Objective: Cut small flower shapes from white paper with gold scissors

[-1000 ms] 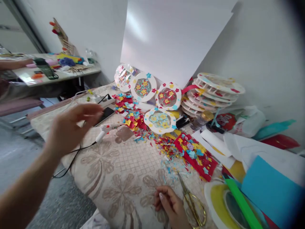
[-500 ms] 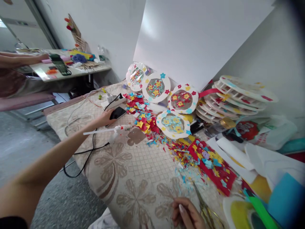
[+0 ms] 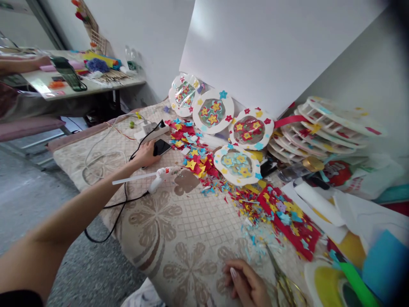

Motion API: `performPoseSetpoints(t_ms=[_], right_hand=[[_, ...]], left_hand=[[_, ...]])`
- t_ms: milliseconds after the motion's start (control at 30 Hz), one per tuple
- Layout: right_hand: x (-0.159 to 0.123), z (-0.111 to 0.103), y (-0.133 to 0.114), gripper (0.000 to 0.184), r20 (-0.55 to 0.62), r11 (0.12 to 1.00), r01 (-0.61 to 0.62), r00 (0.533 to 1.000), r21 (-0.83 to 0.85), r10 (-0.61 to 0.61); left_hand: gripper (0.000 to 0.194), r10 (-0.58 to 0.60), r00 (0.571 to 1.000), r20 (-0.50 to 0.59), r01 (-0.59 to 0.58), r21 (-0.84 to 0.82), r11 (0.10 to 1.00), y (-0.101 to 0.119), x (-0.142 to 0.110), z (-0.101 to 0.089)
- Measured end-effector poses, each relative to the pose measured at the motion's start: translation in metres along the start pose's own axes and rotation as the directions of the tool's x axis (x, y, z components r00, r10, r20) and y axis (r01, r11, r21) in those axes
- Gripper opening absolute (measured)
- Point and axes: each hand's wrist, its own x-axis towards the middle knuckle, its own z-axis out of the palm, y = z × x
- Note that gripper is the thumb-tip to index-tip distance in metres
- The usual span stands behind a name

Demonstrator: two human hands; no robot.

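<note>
Reaching across the left-centre of the frame, the left hand (image 3: 146,155) is at the left edge of a dark phone (image 3: 162,147), which lies on the patterned tablecloth (image 3: 204,215) just left of the picture's middle. Its fingertips are partly hidden, so I cannot tell whether they grip the phone or merely touch it. Behind it sits a white power strip (image 3: 155,134); nearer the viewer lies a white glue gun (image 3: 156,183), with a pale glue stick (image 3: 129,179) jutting leftward.

At the bottom, right of centre, the right hand (image 3: 246,281) is loosely curled, thumb near the bent fingers; whether anything is inside cannot be seen. Gold-handled scissors (image 3: 284,279) lie just right of it. Paper scraps (image 3: 200,164) spread through the centre, beside four flower-decorated white discs. In the upper left, a co-worker's arm (image 3: 22,65) extends over another table (image 3: 53,91).
</note>
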Motion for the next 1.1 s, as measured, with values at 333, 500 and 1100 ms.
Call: performPoseSetpoints(t_ms=[333,500,1100], right_hand=[[0.097,0.128,-0.056,0.038,0.477,0.997,-0.012,0.879,0.075,-0.025],[0.142,0.19,-0.077,0.06,0.399,0.999,0.021,0.916,0.04,-0.035],[0.161,0.218,-0.095,0.04,0.267,0.984,0.107,0.961,-0.143,-0.066]], left_hand=[[0.074,0.022,0.998,0.051,-0.022,-0.005,1.0,-0.009,-0.003,-0.009],[0.06,0.019,0.999,0.049,-0.019,0.005,1.0,-0.008,-0.01,-0.022],[0.082,0.012,0.999,0.031,-0.018,0.224,0.974,-0.022,-0.028,-0.008]])
